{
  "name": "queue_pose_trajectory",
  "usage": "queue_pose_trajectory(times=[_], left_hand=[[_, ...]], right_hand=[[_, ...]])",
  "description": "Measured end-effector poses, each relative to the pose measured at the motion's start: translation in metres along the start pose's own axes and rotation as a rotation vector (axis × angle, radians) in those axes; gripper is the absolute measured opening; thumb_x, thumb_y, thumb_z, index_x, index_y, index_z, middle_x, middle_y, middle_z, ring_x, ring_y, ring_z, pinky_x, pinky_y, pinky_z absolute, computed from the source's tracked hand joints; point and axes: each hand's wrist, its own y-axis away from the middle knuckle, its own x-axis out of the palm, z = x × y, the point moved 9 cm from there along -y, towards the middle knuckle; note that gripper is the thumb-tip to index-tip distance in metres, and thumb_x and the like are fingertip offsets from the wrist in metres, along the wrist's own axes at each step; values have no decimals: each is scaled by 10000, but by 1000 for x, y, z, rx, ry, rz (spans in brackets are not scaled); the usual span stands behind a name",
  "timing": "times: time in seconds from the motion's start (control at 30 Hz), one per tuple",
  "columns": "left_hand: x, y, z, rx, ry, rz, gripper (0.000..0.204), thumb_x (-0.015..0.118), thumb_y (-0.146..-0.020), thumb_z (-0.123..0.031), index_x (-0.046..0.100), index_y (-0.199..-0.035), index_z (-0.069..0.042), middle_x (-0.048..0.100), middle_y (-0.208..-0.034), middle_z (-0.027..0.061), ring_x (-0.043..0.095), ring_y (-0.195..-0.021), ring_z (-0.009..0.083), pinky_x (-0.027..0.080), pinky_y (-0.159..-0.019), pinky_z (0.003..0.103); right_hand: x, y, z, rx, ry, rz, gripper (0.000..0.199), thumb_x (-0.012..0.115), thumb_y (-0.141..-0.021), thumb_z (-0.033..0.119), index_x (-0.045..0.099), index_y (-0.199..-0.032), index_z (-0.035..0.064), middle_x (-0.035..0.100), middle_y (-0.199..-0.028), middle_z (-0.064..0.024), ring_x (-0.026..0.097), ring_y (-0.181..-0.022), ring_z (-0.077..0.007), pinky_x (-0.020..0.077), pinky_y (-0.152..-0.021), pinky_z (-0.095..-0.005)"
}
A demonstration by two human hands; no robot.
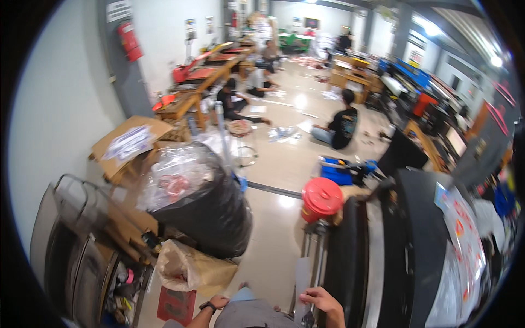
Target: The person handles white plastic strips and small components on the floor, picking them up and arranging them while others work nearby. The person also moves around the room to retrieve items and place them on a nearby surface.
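At the lower edge, my right hand (324, 304) reaches in from the right, thumb and fingers pinched on a narrow white strip (302, 273) that looks like paper or thin sheet. The strip stands beside the metal rollers (317, 249) of a large black machine (407, 240). My left hand (220, 302) hangs low by my body, with a dark watch (208, 307) on its wrist. Its fingers are partly hidden and blurred, and nothing shows in them. Close to it are an open brown paper sack (210, 273) and a flat red panel (176, 304).
A black bin bag (202, 216) full of clear plastic stands left of the walkway. A red lidded bucket (322, 198) sits by the machine, a blue object (336, 172) behind it. Several people sit on the floor (273, 142) farther off, among scattered papers and long wooden tables (213, 79).
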Motion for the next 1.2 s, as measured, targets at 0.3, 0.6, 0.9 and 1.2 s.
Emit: queue_pose_trajectory(times=[0.3, 0.6, 0.9, 1.2], left_hand=[[-123, -154, -133, 25, -127, 121, 676, 500, -929, -634, 618, -1336, -108, 625, -1290, 174, 630, -1103, 298, 537, -874, 469], [-236, -213, -434, 167, 367, 398, 702, 527, -982, -577, 486, -1445, -50, 542, -1434, 155, 595, -1227, 289, 478, -1013, 480], [-318, -283, -508, 144, 471, 141, 469, 569, -1015, -425, 638, -1288, -50, 684, -1218, 52, 658, -1047, 153, 528, -895, 345], [-338, -396, -537, 346, -318, 52, 548, 613, -991, -385, 555, -1388, -13, 705, -1183, 137, 681, -1008, 255, 555, -869, 392]], right_hand=[[-61, -178, 114, -123, -127, -192, 194, 614, -945, 153, 655, -812, 18, 596, -684, -15, 561, -658, -128, 428, -607, -297], [-223, -293, 218, -190, -83, -375, 213, 590, -980, 147, 707, -1029, -24, 633, -779, 5, 560, -696, -100, 444, -663, -267], [-349, -425, 163, -96, -708, -525, 107, 608, -937, 99, 668, -869, 41, 630, -732, -34, 590, -673, -149, 479, -622, -310], [-481, -599, 109, 203, 25, -400, 314, 635, -901, 305, 748, -859, 15, 633, -612, -54, 622, -652, -159, 495, -655, -328]])
